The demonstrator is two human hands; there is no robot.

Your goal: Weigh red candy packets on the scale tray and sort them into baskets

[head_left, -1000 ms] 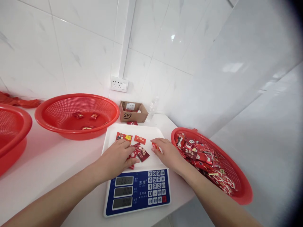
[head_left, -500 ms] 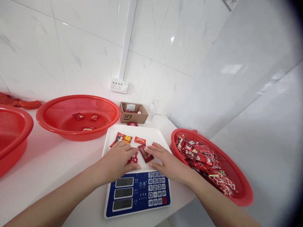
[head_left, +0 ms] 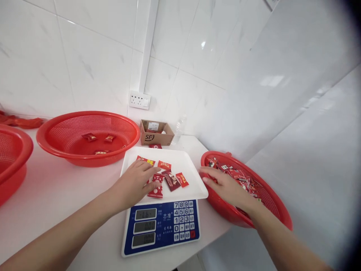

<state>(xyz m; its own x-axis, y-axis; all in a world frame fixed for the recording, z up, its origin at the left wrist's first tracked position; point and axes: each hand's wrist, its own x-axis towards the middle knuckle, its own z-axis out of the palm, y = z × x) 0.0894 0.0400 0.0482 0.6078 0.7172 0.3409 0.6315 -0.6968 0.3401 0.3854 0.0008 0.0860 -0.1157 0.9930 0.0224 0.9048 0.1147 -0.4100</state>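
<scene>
My left hand (head_left: 134, 184) lies over the left side of the white scale tray (head_left: 194, 188), fingers stretched and thumb apart. Partly under its fingers is a red and yellow packet (head_left: 150, 162); a red packet with white dots (head_left: 156, 188) is by the thumb. Beside these on the tray lie a small red packet (head_left: 164, 165), a dark red packet (head_left: 172, 181) and another small red packet (head_left: 182, 180). Off the tray's right edge, my right hand (head_left: 225, 186) hovers over the near rim of the right basket (head_left: 222, 207), fingers extended, with nothing visible in it. It hides part of the packets inside.
Below the tray is the scale's blue keypad panel (head_left: 166, 233). A red basket (head_left: 84, 156) with a few packets stands at back left, with another red basket (head_left: 14, 169) at far left. A cardboard box (head_left: 156, 138) and a clear bottle (head_left: 179, 128) stand by the wall.
My right hand has left the packets on the tray and moved right to the right basket. The small red packet it covered now shows. My left hand has shifted slightly left.
</scene>
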